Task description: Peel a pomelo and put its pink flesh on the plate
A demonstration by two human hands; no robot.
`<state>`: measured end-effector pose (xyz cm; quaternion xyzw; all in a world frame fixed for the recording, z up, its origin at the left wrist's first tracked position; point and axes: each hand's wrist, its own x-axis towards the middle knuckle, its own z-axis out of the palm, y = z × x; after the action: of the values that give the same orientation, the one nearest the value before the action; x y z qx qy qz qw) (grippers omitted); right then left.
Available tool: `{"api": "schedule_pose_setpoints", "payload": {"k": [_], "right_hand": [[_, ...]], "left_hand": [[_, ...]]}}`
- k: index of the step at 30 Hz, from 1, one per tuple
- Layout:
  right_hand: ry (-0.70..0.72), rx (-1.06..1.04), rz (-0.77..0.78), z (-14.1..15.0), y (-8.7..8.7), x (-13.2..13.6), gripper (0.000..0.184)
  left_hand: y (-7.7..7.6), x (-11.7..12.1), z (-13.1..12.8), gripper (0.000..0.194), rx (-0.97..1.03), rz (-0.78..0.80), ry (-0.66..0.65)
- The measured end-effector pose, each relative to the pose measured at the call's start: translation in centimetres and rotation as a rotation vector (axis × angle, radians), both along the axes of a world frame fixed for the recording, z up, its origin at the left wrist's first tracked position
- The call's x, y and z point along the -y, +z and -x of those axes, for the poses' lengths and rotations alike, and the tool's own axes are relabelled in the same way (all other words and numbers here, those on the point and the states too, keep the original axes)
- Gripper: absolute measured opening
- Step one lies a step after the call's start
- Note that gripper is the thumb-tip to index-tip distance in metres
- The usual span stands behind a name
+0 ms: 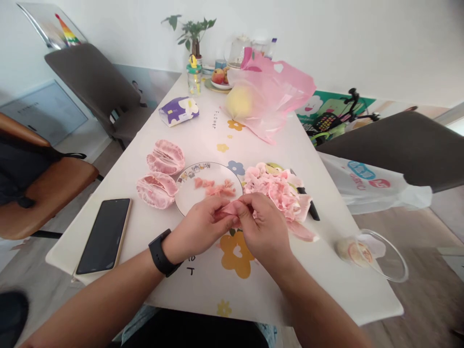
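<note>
Now our left hand (197, 229) and our right hand (263, 227) are both closed tight on one pomelo piece (230, 209), just beside the plate (217, 166) and the membranes (275, 191).

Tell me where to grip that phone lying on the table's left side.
Grip the phone by its long edges, coming from above with the left hand: it lies flat, screen up, near the table edge, and nothing blocks its long sides.
</note>
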<state>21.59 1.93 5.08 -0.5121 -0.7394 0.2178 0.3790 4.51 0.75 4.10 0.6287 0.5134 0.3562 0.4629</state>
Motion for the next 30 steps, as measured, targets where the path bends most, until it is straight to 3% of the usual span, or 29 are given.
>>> {"api": "schedule_pose_setpoints", "payload": {"k": [4,9,15,22,30], "right_hand": [[-0.070,-0.014,-0.028,0.3,0.0,0.4,0.017],[-0.181,-0.305,0.202,0.3,0.5,0.4,0.021],[-0.265,-0.471,0.305,0.0,0.9,-0.3,0.023],[-0.176,-0.652,0.383,-0.7,-0.1,-1.1,0.026],[-0.035,-0.576,0.483,-0.8,0.1,-1.4,0.032]], "left_hand": [[-0.5,0.2,-0.1,0.018,0.031,-0.039,0.002],[-0.8,0.8,-0.4,0.039,-0.021,-0.261,0.032],[-0.4,0.9,-0.5,0.032,-0.132,-0.506,0.047],[-0.6,1.0,-0.5,0.023,-0.131,-0.545,0.051],[-1.3,0.3,-0.3,0.020,-0.116,-0.445,0.245]]}}
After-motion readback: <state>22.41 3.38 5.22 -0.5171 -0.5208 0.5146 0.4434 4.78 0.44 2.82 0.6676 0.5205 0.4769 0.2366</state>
